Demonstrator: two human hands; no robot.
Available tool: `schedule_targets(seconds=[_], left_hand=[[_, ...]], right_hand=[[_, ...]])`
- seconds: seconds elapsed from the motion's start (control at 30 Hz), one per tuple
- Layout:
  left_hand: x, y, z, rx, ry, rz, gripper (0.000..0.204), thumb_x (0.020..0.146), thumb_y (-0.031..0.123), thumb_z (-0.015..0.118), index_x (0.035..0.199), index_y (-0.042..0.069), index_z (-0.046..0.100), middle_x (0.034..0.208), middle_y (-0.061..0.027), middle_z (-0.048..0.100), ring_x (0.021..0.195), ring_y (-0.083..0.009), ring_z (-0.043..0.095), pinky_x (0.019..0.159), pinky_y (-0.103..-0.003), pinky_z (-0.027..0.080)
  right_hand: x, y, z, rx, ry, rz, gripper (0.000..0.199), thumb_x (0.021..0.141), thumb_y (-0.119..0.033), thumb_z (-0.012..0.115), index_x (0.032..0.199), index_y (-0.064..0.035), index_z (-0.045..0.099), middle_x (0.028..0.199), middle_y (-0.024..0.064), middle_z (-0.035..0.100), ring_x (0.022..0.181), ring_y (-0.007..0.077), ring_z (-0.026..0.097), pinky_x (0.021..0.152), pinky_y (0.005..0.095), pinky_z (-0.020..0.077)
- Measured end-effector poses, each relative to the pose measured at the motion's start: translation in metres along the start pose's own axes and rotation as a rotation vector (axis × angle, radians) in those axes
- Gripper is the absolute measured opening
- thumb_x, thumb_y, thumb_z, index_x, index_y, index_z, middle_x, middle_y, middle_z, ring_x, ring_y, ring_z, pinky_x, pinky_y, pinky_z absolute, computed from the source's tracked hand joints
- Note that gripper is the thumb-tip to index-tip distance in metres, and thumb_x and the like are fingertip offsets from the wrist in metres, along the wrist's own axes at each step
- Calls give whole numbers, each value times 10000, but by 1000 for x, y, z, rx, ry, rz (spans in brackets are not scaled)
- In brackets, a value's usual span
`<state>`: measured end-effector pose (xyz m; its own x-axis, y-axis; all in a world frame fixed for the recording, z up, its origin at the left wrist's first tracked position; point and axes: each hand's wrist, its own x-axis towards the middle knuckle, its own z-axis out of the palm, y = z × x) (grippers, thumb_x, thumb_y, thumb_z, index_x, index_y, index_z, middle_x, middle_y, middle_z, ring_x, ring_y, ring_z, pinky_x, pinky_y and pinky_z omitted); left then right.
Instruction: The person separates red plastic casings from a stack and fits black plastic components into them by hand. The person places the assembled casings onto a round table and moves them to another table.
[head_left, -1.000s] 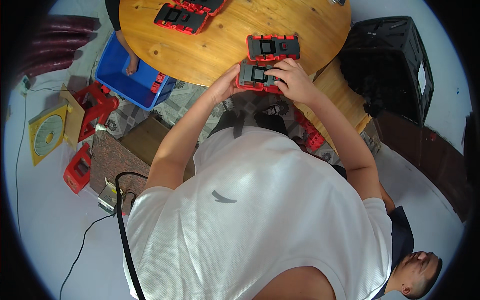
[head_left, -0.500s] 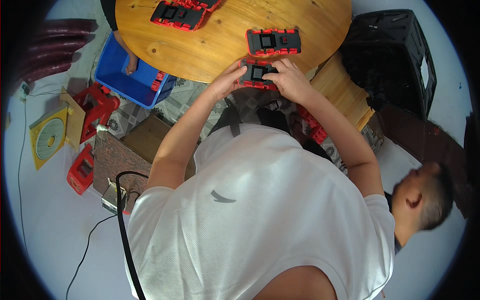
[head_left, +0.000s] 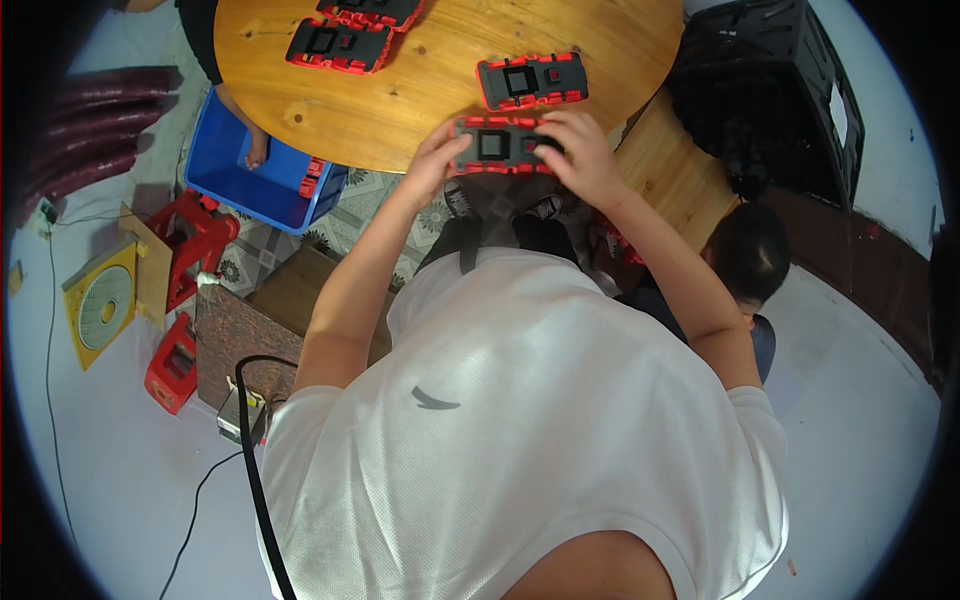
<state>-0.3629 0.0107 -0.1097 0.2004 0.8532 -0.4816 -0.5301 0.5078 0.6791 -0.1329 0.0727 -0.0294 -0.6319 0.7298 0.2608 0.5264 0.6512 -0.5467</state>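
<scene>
Between my two hands, just past the near edge of the round wooden table (head_left: 440,120), is a red-and-black plastic part (head_left: 493,146), oblong, with a square black recess in its dark top face. My left hand (head_left: 432,165) grips its left end, thumb on top. At the other end, my right hand (head_left: 585,158) has its thumb and fingers around the edge, near a small red square. A like red-and-black part (head_left: 532,80) lies on the table just beyond. The undersides of both parts are hidden.
More such parts (head_left: 340,46) lie at the table's far left. A blue bin (head_left: 215,185) holds a red piece, with another person's arm reaching in. Red stools (head_left: 205,240) and a yellow fan (head_left: 103,305) stand left. A person (head_left: 750,260) bends close by my right arm.
My right hand's thumb has moved off the recess to the held part's right end, uncovering more of its top. The person on the right has moved forward and bent down. The view has shifted slightly.
</scene>
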Motion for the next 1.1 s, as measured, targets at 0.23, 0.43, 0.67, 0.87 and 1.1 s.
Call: schedule_targets(seconds=[0.23, 0.43, 0.67, 0.87, 1.1], left_hand=[[-29, 24, -14, 38, 3, 36, 423, 858, 142, 556, 1256, 50, 444, 999, 13, 579, 781, -11, 536, 590, -163, 426], [-46, 30, -14, 47, 3, 56, 420, 878, 184, 519, 1258, 38, 417, 1147, -69, 545, 1013, -132, 558, 858, -274, 471], [-59, 30, -15, -87, 118, 47, 402, 879, 187, 519, 1241, 33, 435, 1122, -76, 558, 985, -155, 574, 797, -309, 512], [-53, 20, 0, -21, 194, 19, 405, 896, 233, 500, 1250, 50, 427, 1134, -73, 547, 969, -161, 576, 771, -333, 525], [-23, -1, 16, -32, 225, 9, 449, 884, 280, 538, 1279, 98, 427, 1216, -37, 495, 1044, -164, 522, 788, -363, 498]], right_hand=[[-7, 10, 9, 521, -233, 705, 333, 879, -312, 522, 904, 20, 539, 743, 130, 561, 675, 179, 519, 643, 299, 425], [9, -9, 10, 391, -255, 533, 432, 883, -371, 491, 726, 32, 503, 622, 163, 504, 572, 250, 483, 579, 365, 406], [-2, -24, 2, 562, -565, 838, 494, 857, -472, 503, 776, 12, 560, 586, 93, 562, 551, 174, 587, 495, 303, 458], [-22, -9, 15, 740, -506, 778, 379, 882, -355, 498, 801, 11, 552, 612, 72, 564, 508, 140, 543, 464, 271, 436], [-40, 23, 22, 673, -281, 671, 376, 873, -338, 503, 792, 25, 552, 642, 148, 545, 611, 256, 557, 572, 359, 439]])
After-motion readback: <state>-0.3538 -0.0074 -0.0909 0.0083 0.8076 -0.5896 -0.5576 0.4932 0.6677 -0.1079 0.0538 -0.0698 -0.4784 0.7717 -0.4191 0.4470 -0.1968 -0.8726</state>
